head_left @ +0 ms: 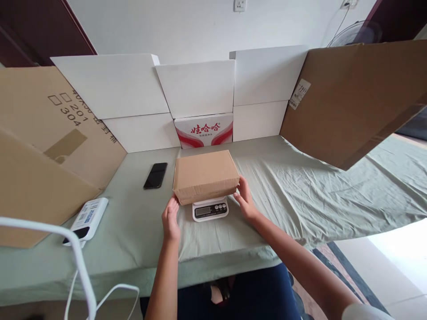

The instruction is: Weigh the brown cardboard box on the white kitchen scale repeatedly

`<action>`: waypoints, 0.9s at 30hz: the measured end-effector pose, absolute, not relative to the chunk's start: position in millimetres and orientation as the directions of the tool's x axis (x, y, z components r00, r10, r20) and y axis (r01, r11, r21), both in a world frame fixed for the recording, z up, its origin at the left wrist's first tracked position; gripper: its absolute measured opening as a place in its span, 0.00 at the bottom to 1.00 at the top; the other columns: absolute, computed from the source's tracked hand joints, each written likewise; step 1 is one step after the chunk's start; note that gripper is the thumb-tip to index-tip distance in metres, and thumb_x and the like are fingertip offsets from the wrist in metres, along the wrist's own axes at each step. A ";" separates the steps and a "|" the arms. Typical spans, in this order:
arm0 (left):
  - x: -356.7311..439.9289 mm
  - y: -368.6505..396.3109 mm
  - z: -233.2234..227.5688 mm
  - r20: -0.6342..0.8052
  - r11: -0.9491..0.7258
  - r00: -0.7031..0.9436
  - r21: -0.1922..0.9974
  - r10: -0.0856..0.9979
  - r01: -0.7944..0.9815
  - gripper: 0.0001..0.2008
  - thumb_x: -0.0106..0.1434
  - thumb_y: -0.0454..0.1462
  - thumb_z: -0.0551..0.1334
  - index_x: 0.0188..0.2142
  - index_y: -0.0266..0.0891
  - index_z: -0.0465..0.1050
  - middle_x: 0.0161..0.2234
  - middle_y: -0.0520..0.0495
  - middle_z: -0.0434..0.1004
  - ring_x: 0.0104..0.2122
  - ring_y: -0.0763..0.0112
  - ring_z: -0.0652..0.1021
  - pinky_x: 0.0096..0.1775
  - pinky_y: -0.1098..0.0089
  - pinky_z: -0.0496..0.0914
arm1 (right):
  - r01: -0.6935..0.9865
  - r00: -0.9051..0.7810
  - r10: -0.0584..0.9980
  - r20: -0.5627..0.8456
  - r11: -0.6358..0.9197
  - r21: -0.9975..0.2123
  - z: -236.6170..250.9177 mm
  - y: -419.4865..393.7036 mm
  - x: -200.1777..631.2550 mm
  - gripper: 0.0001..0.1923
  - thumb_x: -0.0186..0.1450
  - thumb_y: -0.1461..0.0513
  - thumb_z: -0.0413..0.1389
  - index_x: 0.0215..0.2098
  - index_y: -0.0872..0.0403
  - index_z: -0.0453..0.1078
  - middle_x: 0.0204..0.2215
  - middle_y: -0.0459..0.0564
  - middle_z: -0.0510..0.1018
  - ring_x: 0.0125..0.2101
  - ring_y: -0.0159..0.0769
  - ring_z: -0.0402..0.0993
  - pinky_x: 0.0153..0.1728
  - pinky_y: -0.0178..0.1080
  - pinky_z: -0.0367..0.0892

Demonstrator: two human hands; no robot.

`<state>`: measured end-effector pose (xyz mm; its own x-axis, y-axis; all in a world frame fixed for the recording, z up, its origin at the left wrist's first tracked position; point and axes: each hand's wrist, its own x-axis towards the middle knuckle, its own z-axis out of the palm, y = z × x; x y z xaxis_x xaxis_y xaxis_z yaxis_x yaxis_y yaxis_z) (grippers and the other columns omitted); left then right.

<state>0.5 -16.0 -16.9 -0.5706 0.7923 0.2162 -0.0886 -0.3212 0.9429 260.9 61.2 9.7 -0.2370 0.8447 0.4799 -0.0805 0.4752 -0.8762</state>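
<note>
A brown cardboard box (207, 174) is level over a white kitchen scale (211, 210), hiding the scale's platform. Whether the box rests fully on the platform or is held just off it, I cannot tell. My left hand (171, 218) is against the box's near left corner, its fingertips partly hidden at the lower edge. On the opposite side my right hand (246, 199) grips the near right corner, thumb toward the front and fingers along the side. The scale's dark display and several round buttons face me; no reading is legible.
A black phone (155, 175) lies left of the box. Farther left are a white device (87, 220) and a curved white tube (78, 253). White boxes (196, 86) line the back; large cardboard panels (350, 98) flank both sides. A green cloth (133, 235) covers the table.
</note>
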 end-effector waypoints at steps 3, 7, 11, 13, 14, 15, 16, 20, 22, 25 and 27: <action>1.3 -16.5 -16.0 0.226 -0.323 -0.572 0.944 0.788 -0.072 0.39 0.60 0.62 0.58 0.59 0.36 0.74 0.60 0.31 0.74 0.63 0.48 0.71 0.63 0.52 0.64 | -0.086 -0.237 0.842 0.484 0.478 -0.874 10.0 61.2 260.6 0.32 0.69 0.43 0.52 0.68 0.41 0.53 0.67 0.52 0.61 0.67 0.49 0.58 0.67 0.56 0.58; 2.0 -17.3 -15.5 0.260 -0.332 -0.573 0.943 0.777 -0.022 0.38 0.62 0.61 0.58 0.60 0.37 0.73 0.62 0.32 0.71 0.65 0.49 0.69 0.65 0.54 0.62 | -0.086 -0.228 0.841 0.490 0.484 -0.871 8.3 62.2 261.0 0.32 0.69 0.44 0.52 0.68 0.41 0.53 0.67 0.53 0.60 0.66 0.50 0.58 0.66 0.58 0.58; 2.0 -17.4 -16.8 0.274 -0.343 -0.554 0.939 0.786 -0.022 0.36 0.64 0.60 0.57 0.61 0.37 0.72 0.62 0.33 0.72 0.65 0.50 0.69 0.65 0.54 0.62 | -0.075 -0.210 0.847 0.489 0.485 -0.872 6.0 63.1 261.9 0.33 0.69 0.44 0.52 0.68 0.41 0.51 0.68 0.53 0.59 0.67 0.51 0.58 0.67 0.58 0.57; 1.9 -17.2 -17.4 0.265 -0.337 -0.554 0.941 0.789 -0.031 0.36 0.63 0.60 0.58 0.61 0.37 0.73 0.62 0.33 0.72 0.64 0.50 0.70 0.65 0.54 0.61 | -0.076 -0.212 0.847 0.487 0.483 -0.872 6.3 63.0 262.1 0.33 0.69 0.44 0.52 0.68 0.41 0.51 0.68 0.53 0.59 0.67 0.51 0.58 0.67 0.59 0.56; 1.9 -17.1 -17.5 0.260 -0.335 -0.555 0.942 0.790 -0.035 0.36 0.63 0.60 0.58 0.61 0.37 0.73 0.62 0.33 0.72 0.64 0.50 0.70 0.65 0.54 0.61 | -0.078 -0.215 0.846 0.489 0.484 -0.872 6.9 62.7 262.0 0.33 0.69 0.44 0.52 0.68 0.41 0.52 0.68 0.53 0.59 0.67 0.51 0.58 0.67 0.58 0.56; 2.0 -17.1 -17.3 0.258 -0.334 -0.555 0.942 0.791 -0.039 0.37 0.63 0.60 0.58 0.61 0.37 0.73 0.62 0.33 0.72 0.64 0.49 0.70 0.65 0.54 0.61 | -0.082 -0.217 0.844 0.491 0.486 -0.870 7.8 62.4 261.9 0.33 0.69 0.44 0.52 0.68 0.41 0.52 0.68 0.53 0.59 0.67 0.51 0.58 0.67 0.58 0.57; 2.1 -17.0 -17.0 0.256 -0.333 -0.555 0.942 0.791 -0.041 0.37 0.63 0.60 0.58 0.60 0.37 0.73 0.62 0.33 0.72 0.64 0.49 0.70 0.65 0.54 0.61 | -0.084 -0.219 0.843 0.492 0.486 -0.870 8.8 62.0 261.8 0.33 0.69 0.43 0.52 0.68 0.41 0.53 0.68 0.53 0.60 0.66 0.51 0.59 0.67 0.58 0.57; 3.1 -16.9 -14.3 0.248 -0.322 -0.553 0.946 0.795 -0.040 0.37 0.63 0.60 0.58 0.60 0.38 0.73 0.61 0.33 0.73 0.64 0.49 0.70 0.65 0.53 0.62 | -0.071 -0.227 0.847 0.481 0.478 -0.875 11.6 60.9 261.4 0.32 0.69 0.43 0.51 0.67 0.42 0.54 0.67 0.52 0.61 0.65 0.51 0.61 0.65 0.57 0.60; 3.5 -17.0 -13.1 0.247 -0.319 -0.557 0.947 0.793 -0.034 0.37 0.62 0.61 0.58 0.60 0.37 0.73 0.61 0.33 0.73 0.64 0.49 0.70 0.65 0.54 0.62 | -0.065 -0.223 0.848 0.482 0.480 -0.875 11.6 61.0 261.4 0.32 0.69 0.43 0.51 0.67 0.42 0.54 0.66 0.53 0.61 0.65 0.51 0.61 0.65 0.58 0.60; 3.7 -17.3 -12.5 0.244 -0.314 -0.583 0.949 0.775 -0.020 0.37 0.63 0.60 0.58 0.60 0.38 0.73 0.62 0.33 0.72 0.64 0.49 0.70 0.65 0.54 0.63 | -0.066 -0.214 0.852 0.479 0.476 -0.877 10.2 61.5 261.5 0.33 0.69 0.43 0.51 0.68 0.42 0.53 0.67 0.53 0.61 0.66 0.51 0.59 0.67 0.59 0.58; 3.7 -17.6 -13.0 0.241 -0.316 -0.594 0.949 0.768 -0.024 0.36 0.63 0.60 0.57 0.61 0.39 0.73 0.63 0.34 0.71 0.64 0.50 0.70 0.65 0.54 0.63 | -0.067 -0.212 0.855 0.473 0.470 -0.880 9.3 61.7 261.7 0.33 0.69 0.43 0.51 0.68 0.41 0.52 0.67 0.52 0.61 0.67 0.51 0.59 0.67 0.59 0.57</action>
<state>3.7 -17.6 -13.0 -0.5936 0.7679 0.2409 -0.0237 -0.3158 0.9485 261.7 61.7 9.3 -0.2118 0.8550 0.4734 -0.0672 0.4705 -0.8799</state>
